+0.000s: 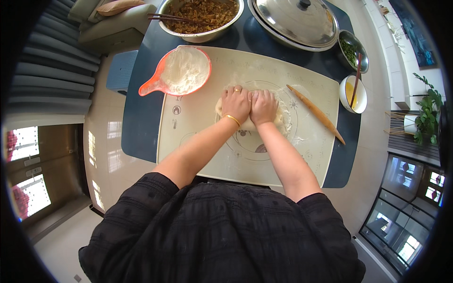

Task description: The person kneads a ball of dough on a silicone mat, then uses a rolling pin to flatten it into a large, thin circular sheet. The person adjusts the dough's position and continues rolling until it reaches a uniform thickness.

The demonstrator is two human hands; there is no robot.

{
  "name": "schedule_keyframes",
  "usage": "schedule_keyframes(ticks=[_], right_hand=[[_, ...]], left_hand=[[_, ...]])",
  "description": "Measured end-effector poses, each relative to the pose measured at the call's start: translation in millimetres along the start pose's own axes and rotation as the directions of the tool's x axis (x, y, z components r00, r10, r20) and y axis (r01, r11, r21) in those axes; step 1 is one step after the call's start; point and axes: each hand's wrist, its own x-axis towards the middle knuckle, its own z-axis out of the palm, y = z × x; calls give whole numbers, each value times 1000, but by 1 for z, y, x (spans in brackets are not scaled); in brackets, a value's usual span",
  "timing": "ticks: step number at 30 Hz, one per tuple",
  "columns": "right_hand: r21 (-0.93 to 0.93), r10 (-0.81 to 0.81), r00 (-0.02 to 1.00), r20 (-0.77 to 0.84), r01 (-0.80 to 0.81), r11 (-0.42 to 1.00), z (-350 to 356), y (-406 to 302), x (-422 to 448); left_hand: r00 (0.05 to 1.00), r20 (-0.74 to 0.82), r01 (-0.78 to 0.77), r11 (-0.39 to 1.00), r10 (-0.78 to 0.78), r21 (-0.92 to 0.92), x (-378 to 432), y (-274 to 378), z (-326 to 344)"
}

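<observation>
Both of my hands press side by side on a lump of pale dough (248, 125), which bulges out past them on either side. My left hand (236, 104), with a ring and a gold-coloured bangle, curls its fingers over the dough's far edge. Touching it, my right hand (263, 107) bears down on the dough's right part. Under the dough lies a beige silicone kneading mat (219, 70) with printed circles and loose flour. To the left is an orange-red scoop (152, 84) full of white flour (185, 70). A tapered wooden rolling pin (316, 113) rests aslant on the right.
On the dark blue table (141, 123), a metal bowl (198, 37) of brown chopped filling with chopsticks (177, 18) stands behind the mat. Beside it are a lidded steel pan (297, 21), a bowl of chopped greens (348, 51) and a white bowl (361, 97) with yellow liquid and chopsticks.
</observation>
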Motion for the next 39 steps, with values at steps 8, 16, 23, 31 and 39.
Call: schedule_keyframes(ticks=[8,16,23,31,39], right_hand=[[451,-163,943,288,17,892,-78,-7,-3],[191,-171,962,-211,212,959,-26,-3,-98],[-36,-132,977,-168,128,991,0,6,-44],[-14,-45,999,-30,45,999,1,14,28],[498,-494,869,17,421,758,-78,16,-16]], left_hand=[[962,270,-18,995,45,-102,3,6,-48],[958,-105,-276,954,265,-113,-96,-1,-26],[996,-13,-90,996,90,-29,-48,6,-10],[999,45,20,1000,-20,-6,19,9,4],[974,65,-205,964,219,-170,-17,0,-21]])
